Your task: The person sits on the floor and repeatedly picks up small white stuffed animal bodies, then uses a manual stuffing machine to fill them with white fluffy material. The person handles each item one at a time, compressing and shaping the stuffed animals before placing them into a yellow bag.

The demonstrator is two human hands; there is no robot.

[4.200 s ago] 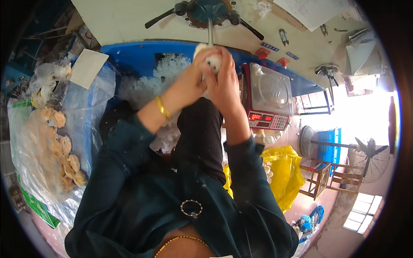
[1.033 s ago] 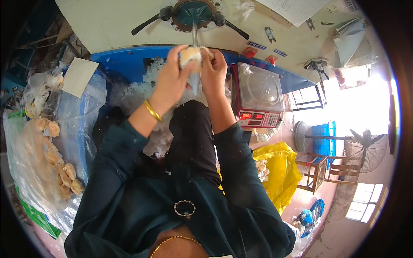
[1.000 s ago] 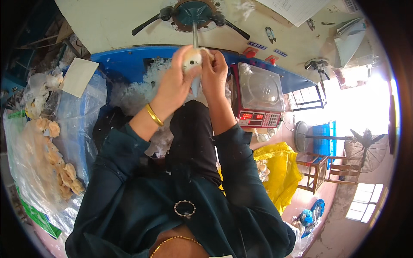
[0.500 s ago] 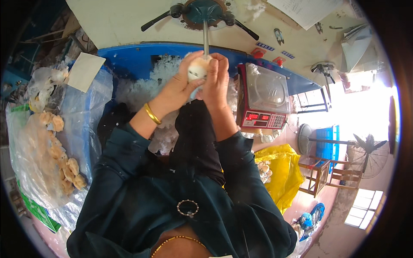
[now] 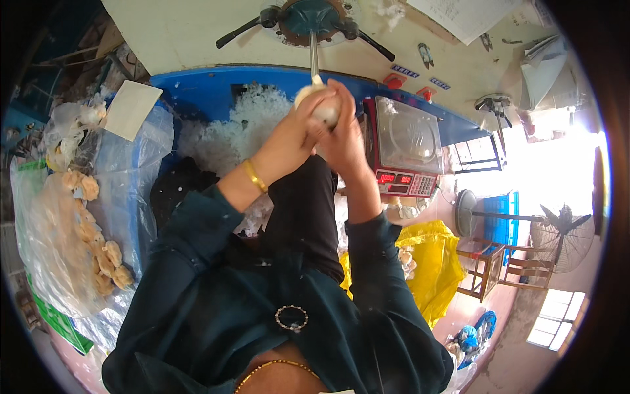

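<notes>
Just below the tip of a thin metal tube, a small cream-and-white plush piece with tiny dark marks is between my hands. My left hand, below a gold bangle, wraps its left side. Around its right side curl the fingers of my right hand. The plush's top touches or surrounds the tube's lower end; I cannot tell which. My palms and fingers hide much of it. Fluffy white stuffing is heaped behind my left wrist.
A red digital scale stands right of my hands. Black-handled knobs flank the tube's mount. At left, clear plastic bags hold several peach plush pieces. A yellow sack lies lower right, near a fan.
My hands have shifted slightly right with the plush piece and turned it. My fingers now cover more of its front, and my right forearm has swung right.
</notes>
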